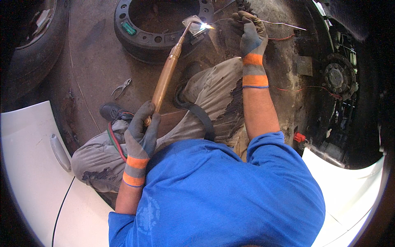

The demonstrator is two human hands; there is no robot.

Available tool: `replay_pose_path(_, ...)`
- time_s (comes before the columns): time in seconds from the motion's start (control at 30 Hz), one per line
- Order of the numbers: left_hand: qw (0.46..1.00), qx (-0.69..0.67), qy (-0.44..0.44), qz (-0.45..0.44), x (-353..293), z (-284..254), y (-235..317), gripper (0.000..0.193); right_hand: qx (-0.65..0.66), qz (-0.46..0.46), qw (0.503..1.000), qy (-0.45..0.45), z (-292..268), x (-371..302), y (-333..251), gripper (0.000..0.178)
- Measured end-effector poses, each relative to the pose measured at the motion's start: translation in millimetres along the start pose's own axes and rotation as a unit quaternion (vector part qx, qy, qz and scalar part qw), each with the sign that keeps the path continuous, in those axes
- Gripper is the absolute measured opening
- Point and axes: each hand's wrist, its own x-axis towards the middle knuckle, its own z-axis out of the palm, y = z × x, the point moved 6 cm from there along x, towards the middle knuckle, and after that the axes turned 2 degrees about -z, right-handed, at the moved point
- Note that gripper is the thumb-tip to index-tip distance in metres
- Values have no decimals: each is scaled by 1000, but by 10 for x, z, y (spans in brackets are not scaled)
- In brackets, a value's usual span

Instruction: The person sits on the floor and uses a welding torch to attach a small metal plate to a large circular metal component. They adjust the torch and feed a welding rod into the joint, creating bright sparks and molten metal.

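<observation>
My left hand [141,131], in a grey glove with an orange cuff, is wrapped round the rear of a brass gas torch [164,78]. The torch's bent tip points away from me, and a bright flame [204,26] burns there. Beneath the flame lies a small light metal plate [191,20], resting on the rim of a black brake drum [148,38]. My gloved right hand [252,33] pinches a thin wire rod [284,24]. One end of the rod reaches left toward the flame; the other sticks out to the right.
Pliers [121,88] lie on the concrete floor. A large tyre [33,57] stands at the far left, and a wheel hub [339,77] is at the right. Red and green hoses [113,140] run by my left wrist. White body panels [33,144] flank me.
</observation>
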Motion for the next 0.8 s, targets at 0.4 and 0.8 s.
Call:
replay_pose_path(0.4,1000,0,-2,-4,5,-3,23,30,23,0,1000,-14,-32,11,56,17)
replay_pose_path(0.8,1000,-2,-3,11,2,-3,4,31,-27,5,1000,-4,-56,14,64,24)
